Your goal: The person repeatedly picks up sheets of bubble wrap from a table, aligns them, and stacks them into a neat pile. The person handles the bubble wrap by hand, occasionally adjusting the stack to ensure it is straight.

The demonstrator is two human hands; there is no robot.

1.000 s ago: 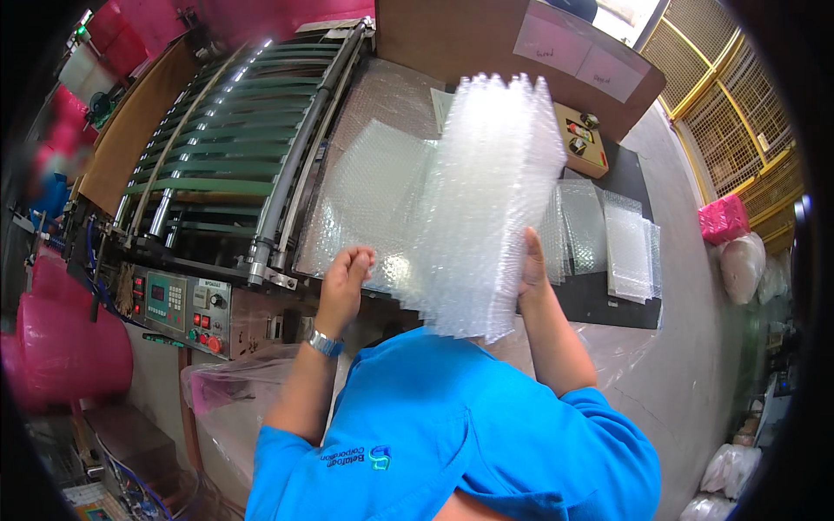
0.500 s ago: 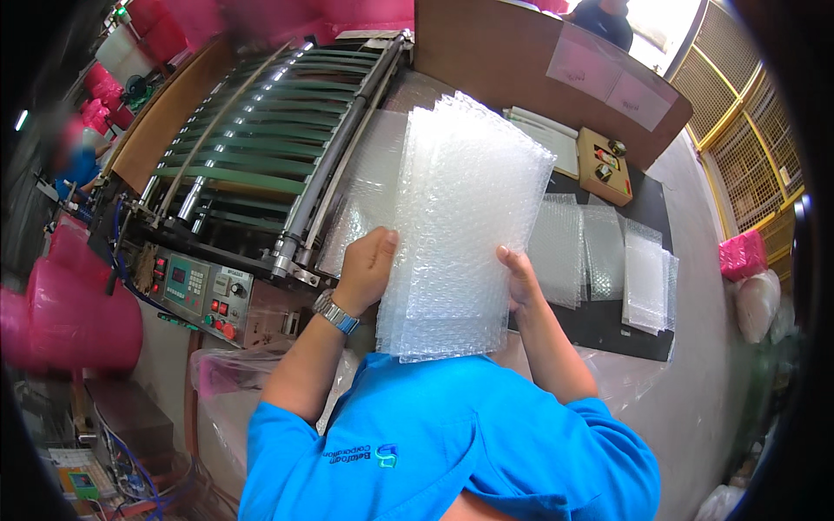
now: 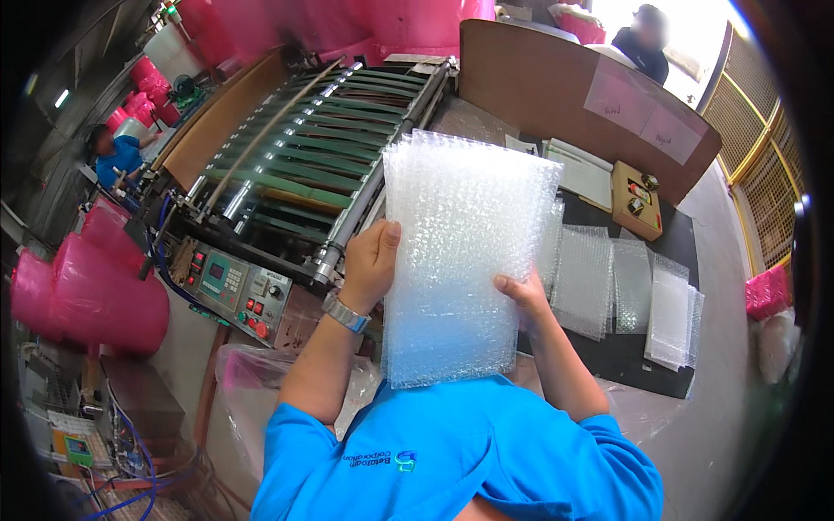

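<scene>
A stack of clear bubble wrap bags [image 3: 465, 260] stands upright in front of my chest, held between both hands. My left hand [image 3: 373, 260], with a metal watch on its wrist, grips the left edge, thumb on the near face. On the right edge, my right hand [image 3: 524, 295] is closed round the stack with its thumb on the near face; the other fingers are behind it. Beyond my right hand, several flat piles of bubble wrap [image 3: 582, 282] lie on the black tabletop [image 3: 638, 369].
At the left stands a machine with green belts and rollers [image 3: 295, 143], with a control panel [image 3: 234, 291] at its near end. A small cardboard box [image 3: 637, 200] and papers [image 3: 578, 171] lie before a brown partition [image 3: 556, 82]. Pink wrapped rolls [image 3: 104, 286] stand far left. Two people are in the background.
The stack's edges have come closer into line and its top sits lower, still between both hands. My view has shifted, so the surroundings appear further right and lower.
</scene>
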